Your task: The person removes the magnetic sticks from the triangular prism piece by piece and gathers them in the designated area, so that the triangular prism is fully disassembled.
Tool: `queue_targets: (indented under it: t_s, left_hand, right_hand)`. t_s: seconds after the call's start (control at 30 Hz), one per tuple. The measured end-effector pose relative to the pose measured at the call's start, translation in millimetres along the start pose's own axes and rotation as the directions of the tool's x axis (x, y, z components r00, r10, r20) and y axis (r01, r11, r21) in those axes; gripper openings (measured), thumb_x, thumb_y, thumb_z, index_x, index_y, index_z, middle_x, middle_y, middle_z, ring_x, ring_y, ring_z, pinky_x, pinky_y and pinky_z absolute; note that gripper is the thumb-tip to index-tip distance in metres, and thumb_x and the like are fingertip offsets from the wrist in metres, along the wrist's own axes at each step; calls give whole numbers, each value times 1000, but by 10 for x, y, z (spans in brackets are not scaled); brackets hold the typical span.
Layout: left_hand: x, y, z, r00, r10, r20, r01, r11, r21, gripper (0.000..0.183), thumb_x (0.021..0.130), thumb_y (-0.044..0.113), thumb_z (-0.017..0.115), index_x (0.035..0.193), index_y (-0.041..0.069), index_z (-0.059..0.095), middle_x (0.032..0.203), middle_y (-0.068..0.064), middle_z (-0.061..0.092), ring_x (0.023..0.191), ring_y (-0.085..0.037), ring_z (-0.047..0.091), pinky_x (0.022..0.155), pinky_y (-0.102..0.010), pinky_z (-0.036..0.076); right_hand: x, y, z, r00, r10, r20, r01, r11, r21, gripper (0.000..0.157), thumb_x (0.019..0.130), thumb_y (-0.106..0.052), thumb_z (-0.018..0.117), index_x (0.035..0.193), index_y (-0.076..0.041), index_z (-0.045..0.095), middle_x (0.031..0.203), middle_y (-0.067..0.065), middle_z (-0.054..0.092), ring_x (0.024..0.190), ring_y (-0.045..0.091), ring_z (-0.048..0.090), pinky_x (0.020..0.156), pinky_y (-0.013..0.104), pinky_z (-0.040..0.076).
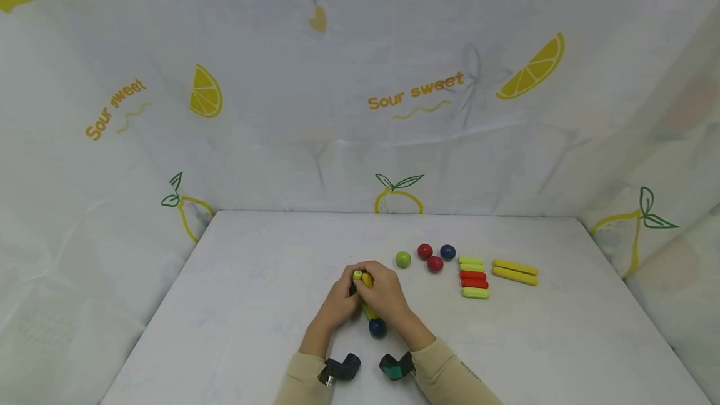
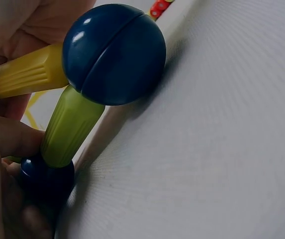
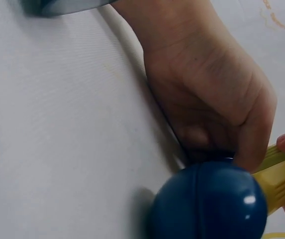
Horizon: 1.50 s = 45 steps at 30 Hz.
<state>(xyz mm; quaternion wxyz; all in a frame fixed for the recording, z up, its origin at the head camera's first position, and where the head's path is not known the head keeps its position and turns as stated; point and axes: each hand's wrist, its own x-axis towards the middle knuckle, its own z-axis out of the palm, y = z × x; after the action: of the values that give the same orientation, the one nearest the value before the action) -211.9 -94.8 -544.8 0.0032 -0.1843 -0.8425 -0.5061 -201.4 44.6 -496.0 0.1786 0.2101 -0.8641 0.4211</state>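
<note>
Both hands work close together on a joined piece of sticks and dark blue balls at the table's middle. The nearest blue ball (image 1: pixel 377 328) sits toward the person, with a yellow stick (image 2: pixel 30 72) and a yellow-green stick (image 2: pixel 72 127) running from it. My left hand (image 1: pixel 339 300) curls round a second blue ball (image 2: pixel 47 174) where the yellow-green stick ends. The fingers of my right hand (image 1: pixel 389 295) grip the yellow stick from the other side. Another yellow-green stick end (image 1: pixel 357 275) shows between the hands; their fingers hide the rest.
Right of the hands lie a green ball (image 1: pixel 402 259), two red balls (image 1: pixel 435 264) and a blue ball (image 1: pixel 447 252). Beyond them are short yellow-green sticks (image 1: pixel 475 293), red sticks (image 1: pixel 474 284) and two long yellow sticks (image 1: pixel 515 275). A lemon-print cloth (image 1: pixel 337 174) hangs behind the white table (image 1: pixel 225 330).
</note>
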Motion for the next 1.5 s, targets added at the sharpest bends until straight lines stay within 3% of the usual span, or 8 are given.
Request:
queue_targets:
  t_s: [0.13,0.23,0.4,0.6,0.9,1.13,1.27,1.5]
  left_hand:
    - [9,-3,0,1000,7,-4,-7,1000,0,43,89,11,54,129,8,40,128,-14,56,118,-27,53,102,-52,41]
    - [11,-8,2,1000,0,-4,0,1000,3,43,90,13,55,129,7,39,129,-16,55,119,-27,52,103,-52,41]
    - [5,-10,8,1000,-27,1,27,1000,-12,46,91,14,55,132,4,38,128,-14,57,123,-28,50,106,-52,38]
    - [17,-7,1,1000,-13,0,13,1000,-3,39,89,9,54,126,7,43,118,-8,64,112,-23,56,103,-50,41]
    - [30,-46,34,1000,17,19,-17,1000,-2,41,89,5,54,128,9,44,118,-10,64,118,-23,55,108,-51,36]
    - [20,-21,32,1000,-8,20,9,1000,-28,40,90,5,54,127,12,46,119,-7,63,113,-21,56,107,-50,38]
    - [15,-19,38,1000,-17,14,17,999,-49,40,90,5,55,128,12,46,119,-7,63,113,-23,56,106,-50,38]
    - [-3,-12,33,1000,-27,12,28,999,-45,37,92,6,56,127,13,48,118,-6,64,114,-22,57,105,-48,40]
  right_hand:
    - [15,21,12,999,0,-53,6,993,119,20,81,-4,71,100,-4,67,98,7,69,89,16,65,76,30,58]
    - [50,7,-18,997,49,-59,-33,965,259,19,83,-3,69,102,-5,65,101,6,68,95,18,66,81,26,57]
    - [88,-177,-227,986,169,7,-157,902,401,22,86,1,64,109,1,62,109,14,66,105,24,65,88,27,54]
    - [65,-215,-466,975,219,47,-214,851,480,27,87,1,64,112,8,58,114,23,64,108,32,64,85,24,54]
    - [-157,107,-813,956,292,-1,-266,873,409,29,84,-3,69,109,6,61,110,22,65,100,31,65,82,13,52]
    - [-456,627,-1133,924,382,-12,-356,872,335,34,84,-16,71,112,0,61,112,16,66,93,0,63,80,9,51]
    - [-629,791,-1368,915,402,-25,-380,883,275,34,87,-16,69,113,3,60,115,20,63,93,-7,60,79,7,50]
    - [-871,980,-1638,860,509,-31,-503,858,103,36,88,-21,68,116,1,59,118,18,61,88,-17,54,76,2,47]
